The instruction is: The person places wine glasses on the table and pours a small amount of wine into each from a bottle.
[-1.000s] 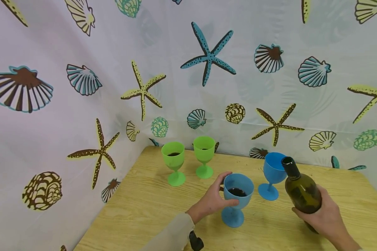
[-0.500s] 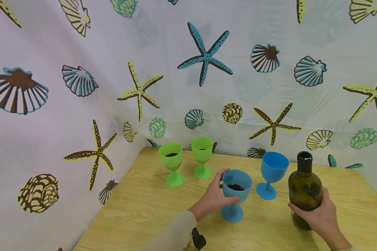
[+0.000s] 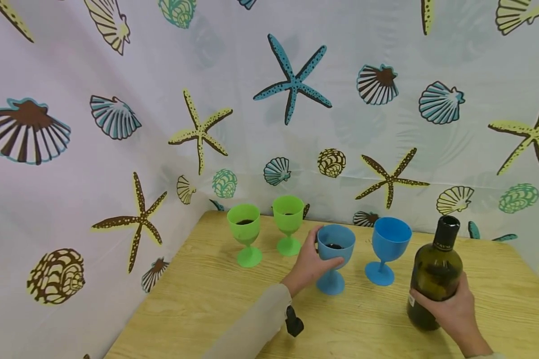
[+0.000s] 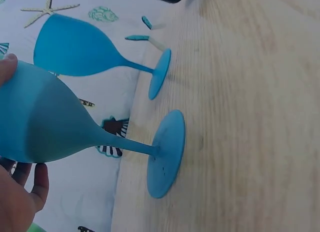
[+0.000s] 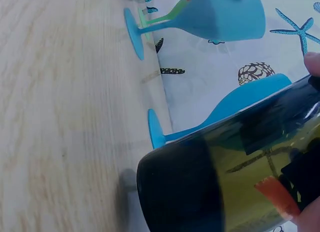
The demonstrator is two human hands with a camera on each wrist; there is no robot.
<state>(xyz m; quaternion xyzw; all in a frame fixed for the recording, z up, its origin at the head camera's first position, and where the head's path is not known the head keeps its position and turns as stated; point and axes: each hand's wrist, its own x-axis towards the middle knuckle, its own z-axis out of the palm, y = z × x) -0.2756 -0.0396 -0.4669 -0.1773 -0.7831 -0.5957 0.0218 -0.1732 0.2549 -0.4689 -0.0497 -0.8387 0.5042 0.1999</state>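
Observation:
My left hand (image 3: 309, 264) grips a light blue plastic goblet (image 3: 340, 252) by its bowl, thumb in front and fingers behind. Dark liquid shows inside. The left wrist view shows the same goblet (image 4: 55, 117) with its stem and foot near the tabletop; I cannot tell whether they touch. At the right, my right hand (image 3: 453, 311) holds a dark green wine bottle (image 3: 435, 271) round its body, neck up and leaning slightly right. Between the hands stands a brighter blue goblet (image 3: 390, 244), with no liquid visible in it. The right wrist view shows the bottle's lower body (image 5: 200, 187) close up.
Two green goblets (image 3: 247, 232) with dark liquid inside stand at the back left of the wooden table (image 3: 197, 299). A white curtain (image 3: 247, 60) with starfish and shells hangs behind and along the left side.
The bottle has swung from a leftward lean over the brighter blue goblet to nearly upright at the right. My left hand has moved the light blue goblet farther back on the table.

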